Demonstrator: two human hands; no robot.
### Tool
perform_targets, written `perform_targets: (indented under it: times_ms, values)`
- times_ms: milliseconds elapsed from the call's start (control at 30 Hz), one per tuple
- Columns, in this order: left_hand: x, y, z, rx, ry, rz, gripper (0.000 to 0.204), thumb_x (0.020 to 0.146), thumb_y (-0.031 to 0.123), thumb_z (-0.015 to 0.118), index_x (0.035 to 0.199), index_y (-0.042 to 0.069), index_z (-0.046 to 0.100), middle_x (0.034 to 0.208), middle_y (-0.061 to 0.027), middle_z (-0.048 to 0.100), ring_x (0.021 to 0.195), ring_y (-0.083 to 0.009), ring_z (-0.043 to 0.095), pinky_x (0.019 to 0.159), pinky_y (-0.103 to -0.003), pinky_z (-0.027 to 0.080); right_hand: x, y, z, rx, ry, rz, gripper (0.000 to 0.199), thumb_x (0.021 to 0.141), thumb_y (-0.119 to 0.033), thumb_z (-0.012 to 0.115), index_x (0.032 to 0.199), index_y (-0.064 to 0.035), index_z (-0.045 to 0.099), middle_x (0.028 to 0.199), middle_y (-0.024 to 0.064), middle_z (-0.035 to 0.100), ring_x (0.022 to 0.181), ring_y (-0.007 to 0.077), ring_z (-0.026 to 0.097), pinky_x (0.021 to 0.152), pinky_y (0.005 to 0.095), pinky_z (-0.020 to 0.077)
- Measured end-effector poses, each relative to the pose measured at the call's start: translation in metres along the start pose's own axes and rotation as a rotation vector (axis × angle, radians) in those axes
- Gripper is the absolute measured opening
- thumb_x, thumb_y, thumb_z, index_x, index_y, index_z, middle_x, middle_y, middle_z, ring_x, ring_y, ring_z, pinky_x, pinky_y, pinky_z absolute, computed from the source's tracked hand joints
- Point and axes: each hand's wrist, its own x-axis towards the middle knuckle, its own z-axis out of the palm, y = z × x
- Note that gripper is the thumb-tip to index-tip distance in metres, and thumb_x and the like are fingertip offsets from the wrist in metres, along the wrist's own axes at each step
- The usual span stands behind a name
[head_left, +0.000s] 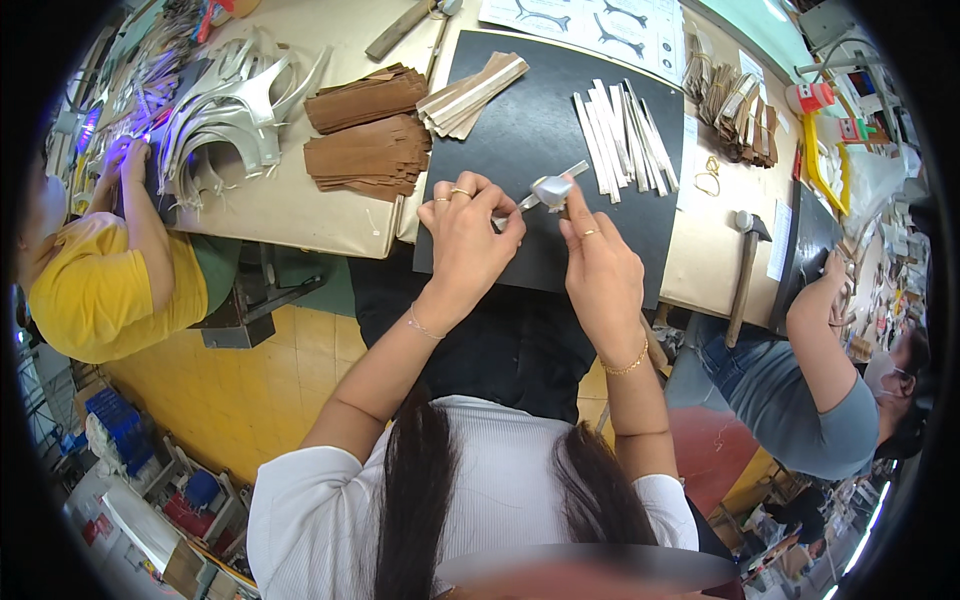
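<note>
My left hand (468, 235) is over the black mat (500, 130), its thumb and fingers pinched on the near end of a narrow silvery strip (527, 204). The strip runs slantwise to the upper right. My right hand (605, 265) is closed round a hammer, index finger stretched toward its shiny metal head (551, 191). That head covers the strip's middle; whether they touch I cannot tell. Most of the handle is hidden by my hand and wrist. Beyond my right hand lie several loose white and silvery strips (622, 135). Brown strips with pale faces (472, 95) rest on the mat's far left.
Two stacks of brown strips (366, 155) lie left of the mat, near curved silvery pieces (235, 120). Another hammer (745, 265) and bundled strips (735, 110) are at right. A printed sheet (600, 35) lies beyond. Co-workers sit left, in a yellow shirt (110, 285), and right, in blue-grey (800, 400).
</note>
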Motion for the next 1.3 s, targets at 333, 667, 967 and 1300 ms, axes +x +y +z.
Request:
perform_targets:
  times_ms: [333,667,967,1300]
  values:
    - [-0.001,0.001,0.001,-0.005,0.013,0.023,0.009,0.075,0.014,0.078,0.077,0.011,0.07,0.096,0.0006,0.059,0.097,-0.0238,0.051,0.088,-0.04,0.031,0.002,-0.004,-0.004,0.016,-0.02,-0.014,0.049,0.098,-0.02,0.063,0.146,-0.0218,0.055,0.079,0.0086,0.06,0.061,0.0292,0.065,0.055,0.0412,0.0533]
    - [-0.003,-0.002,0.001,0.019,0.012,0.057,0.01,0.077,0.014,0.078,0.079,0.011,0.069,0.096,0.0002,0.06,0.097,-0.0225,0.052,0.087,-0.039,0.03,-0.003,-0.002,0.0,0.051,0.026,-0.045,0.047,0.098,-0.021,0.063,0.145,-0.024,0.057,0.079,0.0075,0.06,0.061,0.0279,0.065,0.055,0.0403,0.0532]
    - [-0.009,-0.007,-0.006,0.033,0.018,0.057,0.019,0.077,0.02,0.082,0.093,0.012,0.074,0.092,0.0013,0.062,0.096,-0.0201,0.055,0.089,-0.038,0.03,-0.007,-0.001,0.005,-0.064,-0.134,-0.013,0.046,0.1,-0.021,0.062,0.145,-0.023,0.056,0.08,0.0091,0.06,0.061,0.0299,0.066,0.055,0.0417,0.0545]
    - [-0.008,-0.005,-0.009,-0.005,-0.026,-0.032,0.011,0.079,0.019,0.079,0.087,0.013,0.074,0.096,0.001,0.062,0.099,-0.0207,0.054,0.091,-0.038,0.03,-0.007,-0.003,0.004,-0.072,-0.141,0.005,0.046,0.101,-0.022,0.06,0.146,-0.0231,0.055,0.081,0.0101,0.06,0.063,0.0317,0.066,0.056,0.0435,0.0548]
